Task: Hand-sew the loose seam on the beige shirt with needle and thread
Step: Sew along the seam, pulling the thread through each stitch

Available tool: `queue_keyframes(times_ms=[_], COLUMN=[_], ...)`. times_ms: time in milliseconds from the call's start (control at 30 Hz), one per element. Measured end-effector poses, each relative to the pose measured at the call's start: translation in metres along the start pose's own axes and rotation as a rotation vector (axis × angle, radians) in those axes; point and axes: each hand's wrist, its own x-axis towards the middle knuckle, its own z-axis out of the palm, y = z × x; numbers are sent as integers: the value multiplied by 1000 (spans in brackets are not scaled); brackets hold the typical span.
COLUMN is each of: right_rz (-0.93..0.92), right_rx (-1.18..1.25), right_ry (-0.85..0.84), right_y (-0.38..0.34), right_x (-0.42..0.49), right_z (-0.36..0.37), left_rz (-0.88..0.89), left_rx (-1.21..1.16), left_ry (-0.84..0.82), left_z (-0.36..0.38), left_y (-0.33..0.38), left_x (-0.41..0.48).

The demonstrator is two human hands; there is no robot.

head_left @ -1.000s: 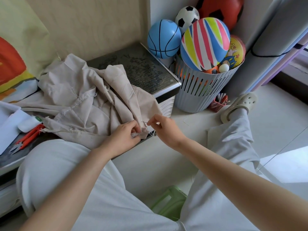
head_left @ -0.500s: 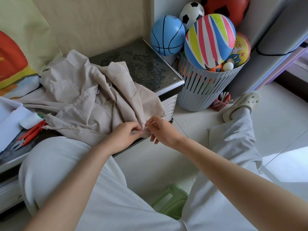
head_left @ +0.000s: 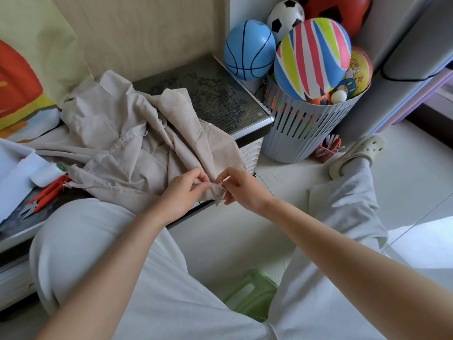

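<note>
One needle (head_left: 221, 179), seemingly pinched by right hand (head_left: 241, 187), touching shirt (head_left: 137, 148).

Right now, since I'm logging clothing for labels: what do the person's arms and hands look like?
The left forearm and right forearm are bare to the frame edge, no sleeves showing. The left hand and right hand wear no gloves; no ring, watch or bracelet shows.

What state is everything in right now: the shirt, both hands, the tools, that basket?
beige shirt: crumpled on the table, one edge pinched up.
left hand: pinches the shirt's edge.
right hand: pinches the needle.
needle: slanted, tip at the pinched fabric.
orange snips: lying on the table, untouched.
basket: upright, heaped with balls.
</note>
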Motion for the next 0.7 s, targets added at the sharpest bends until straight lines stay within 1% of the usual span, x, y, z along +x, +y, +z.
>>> queue_keyframes(times_ms=[200, 367, 700], right_rz=[17, -6, -14], right_rx=[-54, -101, -74], right_ry=[-17, -24, -59], right_y=[1, 5, 3], right_x=[1, 2, 1], right_z=[-2, -4, -5], left_rz=[2, -5, -1], left_rx=[16, -2, -15], left_ry=[1, -2, 3], left_z=[0, 0, 0], left_y=[-4, -4, 0], left_x=[2, 0, -1])
